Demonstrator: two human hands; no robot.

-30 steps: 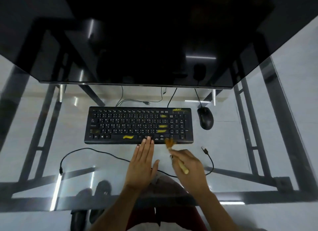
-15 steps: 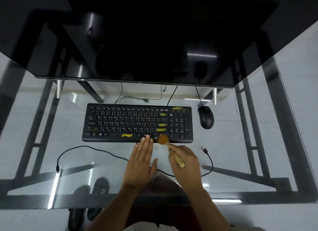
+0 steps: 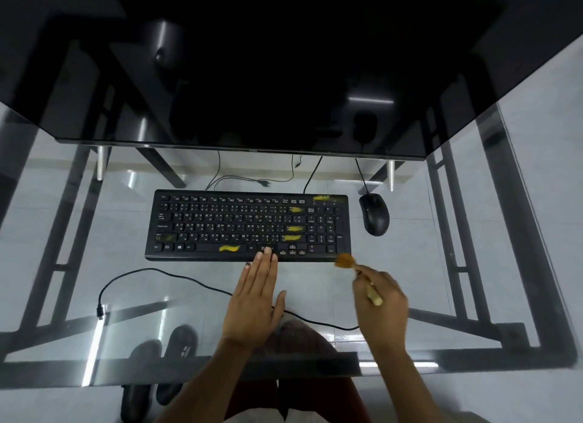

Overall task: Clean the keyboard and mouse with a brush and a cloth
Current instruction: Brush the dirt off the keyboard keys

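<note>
Glass desk (image 3: 441,265): one keyboard (image 3: 220,224), one mouse (image 3: 374,214); left hand (image 3: 255,306) flat, right hand (image 3: 380,299) gripping one brush (image 3: 345,261).

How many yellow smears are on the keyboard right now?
5 clear ones on the keyboard: spacebar, three stacked beside the numpad, and logo. A faint one may sit far left.

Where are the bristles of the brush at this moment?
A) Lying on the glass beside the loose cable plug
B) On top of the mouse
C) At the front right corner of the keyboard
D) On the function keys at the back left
C: the brush, gripped by the right hand, has its bristles at the near right corner of the keyboard, clearly apart from the mouse.
</note>
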